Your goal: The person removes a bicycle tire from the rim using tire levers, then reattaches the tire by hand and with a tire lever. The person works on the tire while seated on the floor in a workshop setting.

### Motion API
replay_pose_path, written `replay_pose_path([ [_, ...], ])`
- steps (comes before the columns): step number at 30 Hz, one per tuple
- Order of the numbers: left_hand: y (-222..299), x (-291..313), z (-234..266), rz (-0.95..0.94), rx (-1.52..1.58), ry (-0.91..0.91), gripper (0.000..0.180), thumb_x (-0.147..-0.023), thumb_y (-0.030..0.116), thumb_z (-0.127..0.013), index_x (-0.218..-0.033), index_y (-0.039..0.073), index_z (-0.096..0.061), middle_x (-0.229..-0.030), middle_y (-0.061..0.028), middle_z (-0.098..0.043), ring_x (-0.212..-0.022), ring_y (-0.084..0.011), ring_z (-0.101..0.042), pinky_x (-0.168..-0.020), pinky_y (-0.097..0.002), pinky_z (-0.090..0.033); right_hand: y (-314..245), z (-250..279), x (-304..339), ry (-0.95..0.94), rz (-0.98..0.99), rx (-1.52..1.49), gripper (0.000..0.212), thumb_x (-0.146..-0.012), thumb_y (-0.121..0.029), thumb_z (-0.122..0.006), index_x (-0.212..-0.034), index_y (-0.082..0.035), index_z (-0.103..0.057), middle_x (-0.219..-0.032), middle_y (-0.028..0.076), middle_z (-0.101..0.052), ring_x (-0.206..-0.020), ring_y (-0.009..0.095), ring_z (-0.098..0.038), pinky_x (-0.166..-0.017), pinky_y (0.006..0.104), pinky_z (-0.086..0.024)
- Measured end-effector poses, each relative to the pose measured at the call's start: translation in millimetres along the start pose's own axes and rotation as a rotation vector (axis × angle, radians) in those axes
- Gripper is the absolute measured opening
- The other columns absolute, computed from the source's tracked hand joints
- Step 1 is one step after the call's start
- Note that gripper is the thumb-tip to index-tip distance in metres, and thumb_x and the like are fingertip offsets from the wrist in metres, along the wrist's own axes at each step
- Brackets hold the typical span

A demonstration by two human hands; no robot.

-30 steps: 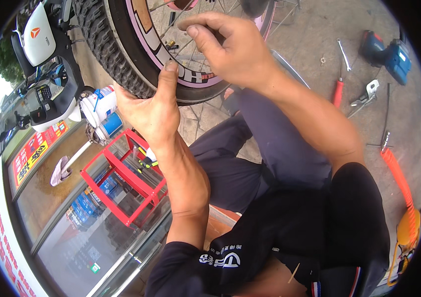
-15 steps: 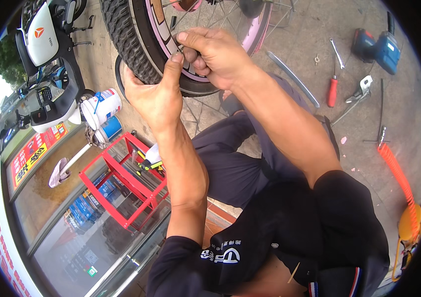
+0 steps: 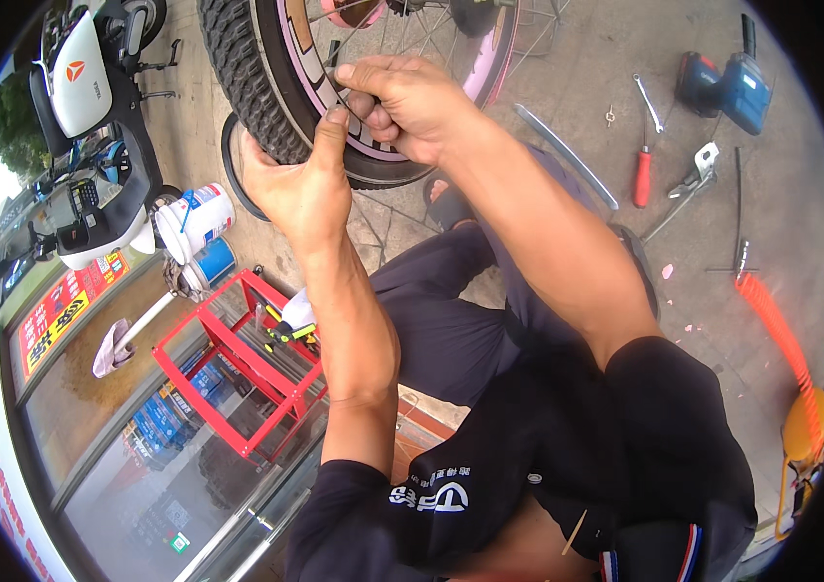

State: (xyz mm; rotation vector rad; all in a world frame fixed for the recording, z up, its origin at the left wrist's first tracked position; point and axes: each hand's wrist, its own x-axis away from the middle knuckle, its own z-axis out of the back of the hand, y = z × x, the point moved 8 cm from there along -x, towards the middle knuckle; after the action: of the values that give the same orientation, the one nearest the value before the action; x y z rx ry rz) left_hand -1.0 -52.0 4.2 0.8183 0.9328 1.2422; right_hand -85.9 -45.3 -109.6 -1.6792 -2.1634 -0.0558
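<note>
Pink-rimmed and shod with a knobbly black tyre [image 3: 242,68], the bicycle wheel [image 3: 383,160] stands at the top of the view, just above the person's knees, and both hands work at its lower edge. The left hand [image 3: 300,189] lies against the tyre with its thumb stretched up onto the pink rim [image 3: 288,58], while the right hand [image 3: 412,102] is curled nearly closed, its fingertips pinched at the rim where the spokes [image 3: 402,29] meet it; whatever they pinch is too small to tell. On the concrete to the right, well apart, lie a red-handled screwdriver [image 3: 642,177], a blue cordless drill [image 3: 727,89] and an orange coiled air hose [image 3: 771,315], and a red metal stand [image 3: 237,364] sits at lower left.
</note>
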Motion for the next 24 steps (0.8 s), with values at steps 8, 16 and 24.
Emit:
replay_pose_path([
  [8, 6, 2, 5, 0.006, -0.037, -0.023, 0.037, -0.085, -0.005, -0.077, -0.117, -0.003, -0.059, -0.102, -0.0096, -0.070, -0.088, -0.0146, -0.066, -0.080, -0.0280, -0.054, 8, -5, 1, -0.063, -0.099, 0.129, 0.022, -0.104, -0.025, -0.058, -0.107, -0.006, -0.067, -0.064, 0.000, -0.057, -0.048, 0.007, -0.046, -0.039, 0.0232, -0.034],
  [16, 3, 1, 4, -0.008, -0.084, -0.013, 0.041, -0.080, -0.009, -0.075, -0.118, -0.004, -0.058, -0.105, -0.0101, -0.068, -0.088, -0.0152, -0.066, -0.082, -0.0300, -0.054, -48, -22, 13, -0.239, 0.708, 1.106, 0.023, -0.096, -0.016, -0.061, -0.115, -0.005, -0.070, -0.076, 0.009, -0.071, -0.060, 0.024, -0.066, -0.056, 0.0344, -0.052],
  [24, -1, -3, 7, -0.052, -0.083, 0.023, 0.038, -0.082, 0.002, -0.078, -0.113, -0.008, -0.060, -0.100, -0.0109, -0.070, -0.083, -0.0176, -0.067, -0.080, -0.0313, -0.054, -69, -40, 29, -0.337, 1.340, 1.591, 0.018, -0.083, -0.018, -0.070, -0.098, -0.010, -0.068, -0.084, 0.003, -0.060, -0.076, 0.026, -0.067, -0.059, 0.0406, -0.054],
])
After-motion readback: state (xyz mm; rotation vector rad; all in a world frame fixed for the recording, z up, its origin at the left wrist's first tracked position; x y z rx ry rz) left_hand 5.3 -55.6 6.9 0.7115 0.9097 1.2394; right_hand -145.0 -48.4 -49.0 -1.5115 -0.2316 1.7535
